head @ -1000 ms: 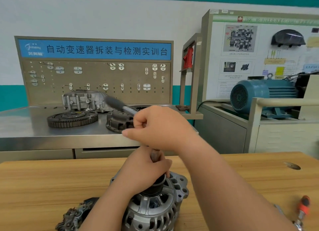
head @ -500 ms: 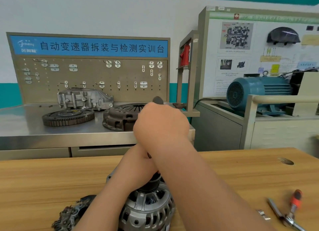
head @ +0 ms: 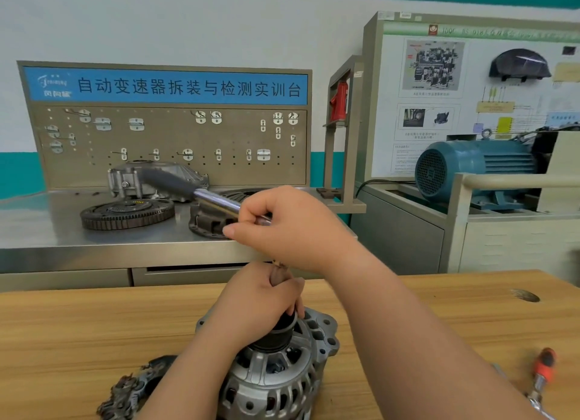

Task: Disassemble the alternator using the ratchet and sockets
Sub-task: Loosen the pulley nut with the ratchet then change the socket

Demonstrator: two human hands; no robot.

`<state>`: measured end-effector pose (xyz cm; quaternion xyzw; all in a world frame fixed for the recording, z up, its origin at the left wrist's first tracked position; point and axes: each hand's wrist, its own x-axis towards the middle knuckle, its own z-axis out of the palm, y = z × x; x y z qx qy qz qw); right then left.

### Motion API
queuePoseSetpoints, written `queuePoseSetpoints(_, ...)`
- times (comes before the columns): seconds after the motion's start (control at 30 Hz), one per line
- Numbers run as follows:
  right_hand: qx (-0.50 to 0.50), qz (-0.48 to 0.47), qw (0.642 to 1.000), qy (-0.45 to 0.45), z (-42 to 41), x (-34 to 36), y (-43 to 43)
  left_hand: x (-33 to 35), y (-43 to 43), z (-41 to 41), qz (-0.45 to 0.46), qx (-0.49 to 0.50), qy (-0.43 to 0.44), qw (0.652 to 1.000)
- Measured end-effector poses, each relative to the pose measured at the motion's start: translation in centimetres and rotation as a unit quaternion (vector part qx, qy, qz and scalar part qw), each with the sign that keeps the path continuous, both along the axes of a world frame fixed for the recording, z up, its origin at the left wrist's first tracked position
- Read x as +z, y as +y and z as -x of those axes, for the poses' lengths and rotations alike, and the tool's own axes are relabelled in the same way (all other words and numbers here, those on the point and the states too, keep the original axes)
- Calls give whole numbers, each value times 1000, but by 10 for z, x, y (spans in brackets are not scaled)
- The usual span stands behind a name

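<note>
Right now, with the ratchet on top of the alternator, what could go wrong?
The alternator sits unclamped on the table, steadied only by the left hand gripping the socket; it may twist or tip. The right hand holds the ratchet on its bare shaft near the head, so it could slip onto the left hand.

Our right hand (head: 292,228) is raised at the far side, above our left, with its fingers curled round the ratchet (head: 201,194) and one fingertip jutting out to the left. Its forearm slopes down toward the near right corner. Our left hand (head: 257,297) sits lower and nearer, back toward us, fingers wrapped round the upright shaft (head: 277,277) beneath the right hand. Its forearm comes in from the near left, close beside the right one.
</note>
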<state>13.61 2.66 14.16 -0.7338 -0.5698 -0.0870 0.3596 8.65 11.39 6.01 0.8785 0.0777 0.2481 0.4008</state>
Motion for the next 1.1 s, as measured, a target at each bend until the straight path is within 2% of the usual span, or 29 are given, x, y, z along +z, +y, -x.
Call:
queuePoseSetpoints(0.1,-179,11,981,-75,10,-4,12,1,-2,1,-42,54,-21,997)
queuePoseSetpoints(0.17,-231,25,970,-72,12,-3,15,0,0,1,-61,79,-26,995)
queuePoseSetpoints(0.23,-231,41,969,-83,11,-3,14,0,-1,3,-55,67,-24,996)
queuePoseSetpoints(0.33,-130,59,983,-120,6,1,6,0,-3,3,-9,16,-21,1000)
queuePoseSetpoints(0.4,-4,63,994,-86,1,6,0,-1,-1,2,19,-11,-17,1000)
queuePoseSetpoints(0.47,109,58,992,-38,-3,9,-6,-2,1,1,22,-12,-8,1000)
queuePoseSetpoints(0.53,156,47,987,-6,-5,10,-10,-4,4,0,12,-9,-9,1000)
queuePoseSetpoints(0.63,69,0,998,-3,-4,0,-5,-3,2,0,-3,-6,-2,1000)
queuePoseSetpoints(0.7,-68,-3,996,-51,5,-4,3,-1,0,0,-34,30,-9,999)
queuePoseSetpoints(0.77,-196,14,976,-93,13,-3,11,-1,0,-1,-85,79,-7,993)
queuePoseSetpoints(0.87,-249,58,964,-71,14,2,14,-2,1,-1,-106,101,-11,989)
queuePoseSetpoints(0.93,-216,61,969,-106,9,1,12,-2,0,-1,-75,68,-10,995)
queuePoseSetpoints(1.0,-128,73,982,-116,4,2,8,-3,0,-1,-32,36,-16,999)
queuePoseSetpoints(1.1,71,71,994,-41,-3,7,-1,-2,-1,0,7,8,-8,1000)
